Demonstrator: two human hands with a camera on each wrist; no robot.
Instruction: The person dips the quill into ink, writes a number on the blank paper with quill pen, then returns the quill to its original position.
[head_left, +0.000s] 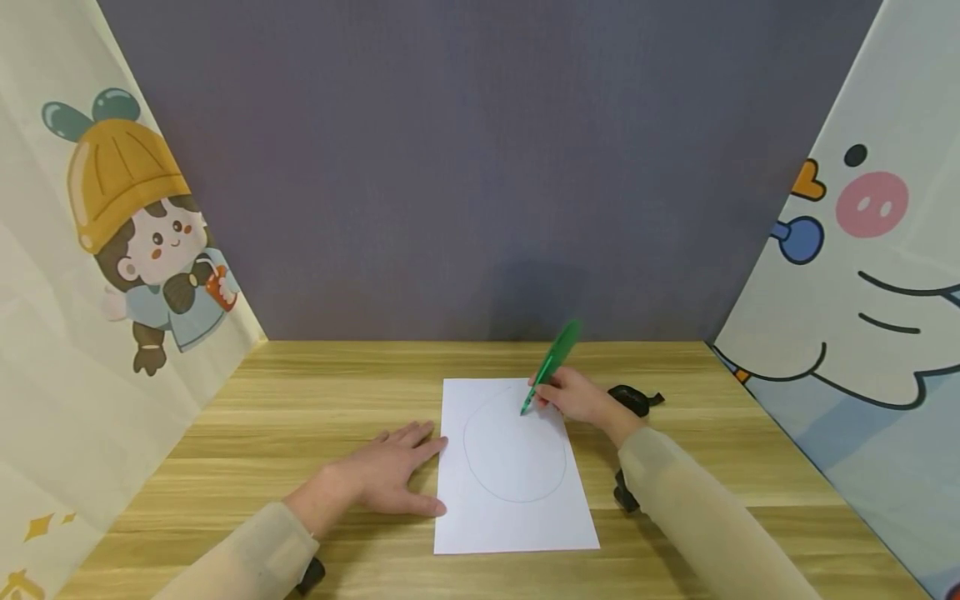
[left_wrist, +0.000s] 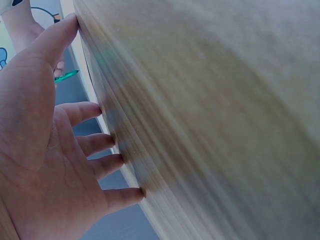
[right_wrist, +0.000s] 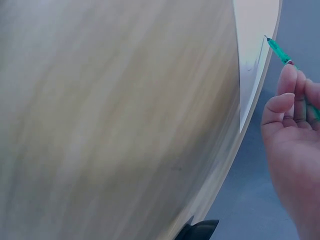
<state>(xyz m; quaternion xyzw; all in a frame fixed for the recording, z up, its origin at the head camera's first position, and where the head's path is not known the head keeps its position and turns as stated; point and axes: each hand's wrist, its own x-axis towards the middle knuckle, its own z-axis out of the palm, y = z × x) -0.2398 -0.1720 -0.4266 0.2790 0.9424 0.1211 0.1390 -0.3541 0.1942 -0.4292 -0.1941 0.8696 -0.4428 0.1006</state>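
A sheet of white paper (head_left: 517, 525) lies on the wooden table, bearing a large, thinly drawn round outline that nearly closes near its top. My right hand (head_left: 573, 394) grips a green pen (head_left: 555, 357) over the upper right of the sheet, its tip pointing down inside the outline. In the right wrist view the pen (right_wrist: 280, 51) pokes out past curled fingers (right_wrist: 286, 80). Flat on the table, my left hand (head_left: 386, 472) has its fingers spread, with thumb and index fingertip at the paper's left edge. The left wrist view shows the straight, splayed fingers (left_wrist: 95, 144) touching the table.
The wooden table (head_left: 300, 417) ends at a grey upright panel (head_left: 480, 167). Cartoon-printed cloths hang at the left (head_left: 45, 292) and right (head_left: 825, 333). Black wrist-camera parts (head_left: 630, 400) show beside the right forearm.
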